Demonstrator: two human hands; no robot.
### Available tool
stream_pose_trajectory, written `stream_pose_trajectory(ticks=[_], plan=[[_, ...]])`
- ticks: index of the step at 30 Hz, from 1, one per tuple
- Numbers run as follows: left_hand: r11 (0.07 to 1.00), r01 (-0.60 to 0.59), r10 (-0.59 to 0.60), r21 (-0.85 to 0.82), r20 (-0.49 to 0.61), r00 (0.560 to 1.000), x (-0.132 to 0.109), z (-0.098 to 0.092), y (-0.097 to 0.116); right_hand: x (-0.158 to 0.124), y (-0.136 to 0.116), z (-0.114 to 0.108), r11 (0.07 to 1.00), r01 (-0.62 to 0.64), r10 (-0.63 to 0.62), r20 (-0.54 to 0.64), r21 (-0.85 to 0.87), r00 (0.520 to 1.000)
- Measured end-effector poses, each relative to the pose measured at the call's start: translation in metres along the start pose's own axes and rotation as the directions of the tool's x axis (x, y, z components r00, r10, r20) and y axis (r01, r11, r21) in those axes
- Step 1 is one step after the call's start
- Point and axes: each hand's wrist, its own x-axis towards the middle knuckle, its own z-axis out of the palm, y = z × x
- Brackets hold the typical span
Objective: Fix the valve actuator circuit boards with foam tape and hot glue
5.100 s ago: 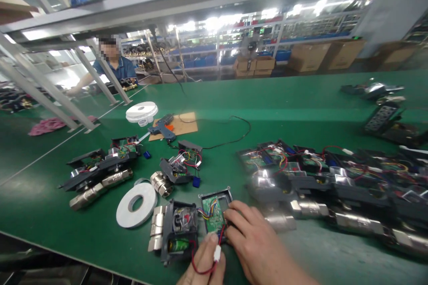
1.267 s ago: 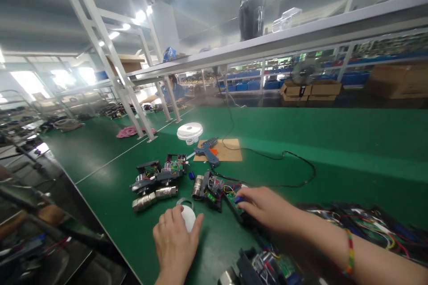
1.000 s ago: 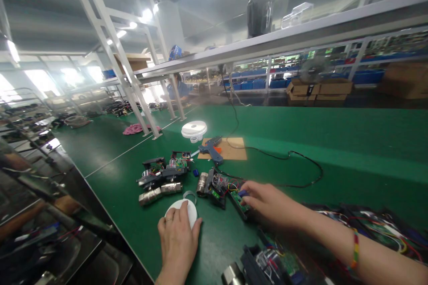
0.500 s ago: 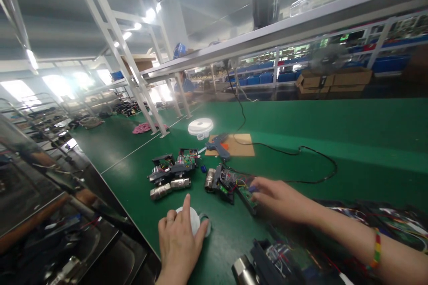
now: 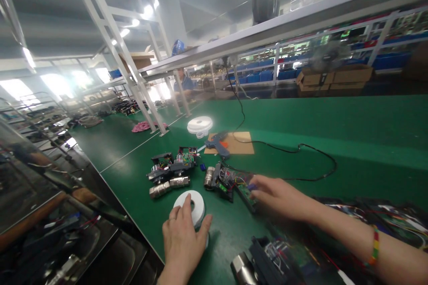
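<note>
My left hand [image 5: 183, 238] lies with spread fingers over the near side of a roll of white tape [image 5: 198, 205], its fingertips at the roll's core. Something pale shows under the thumb, mostly hidden. My right hand [image 5: 272, 196] pinches a small blue part [image 5: 251, 186] above the green circuit board of an opened valve actuator [image 5: 222, 180] with a metal valve body on its left. A second pair of opened actuators [image 5: 174, 164] with metal valves [image 5: 170, 187] stands left of it. A loose blue piece [image 5: 202, 167] lies between them.
A glue gun [image 5: 218, 146] rests on a cardboard sheet [image 5: 242, 143], its black cord trailing right. White reels [image 5: 199, 124] lie behind. Another actuator [image 5: 274, 260] is at the near edge, and several wired units [image 5: 384, 220] are at right. A person [image 5: 183, 82] sits far back.
My left hand has shifted slightly right and towards me, and the tape roll shows more fully beyond its fingers. My right hand stays almost in place with the blue part.
</note>
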Motion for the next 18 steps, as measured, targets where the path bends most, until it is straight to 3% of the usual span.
stream_pose_trajectory(ticks=[3,5,12,18], plan=[[0.997,0.054,-0.05,0.063,-0.07,0.996,0.004,0.005,0.016,-0.002,0.0,0.0,1.0,-0.004,0.004,0.003,-0.007,1.0],[0.998,0.039,-0.036,0.053,-0.062,0.997,0.004,0.008,0.015,-0.003,0.001,0.0,1.0,-0.004,0.004,0.001,-0.014,1.0],[0.981,-0.185,0.19,-0.062,0.09,0.978,0.002,0.003,-0.033,-0.002,0.008,-0.001,1.0,0.018,-0.018,-0.011,0.002,1.0],[0.933,-0.325,0.341,-0.153,0.088,0.936,0.012,0.002,-0.061,-0.003,0.011,0.001,0.999,0.025,-0.024,-0.018,0.025,1.0]])
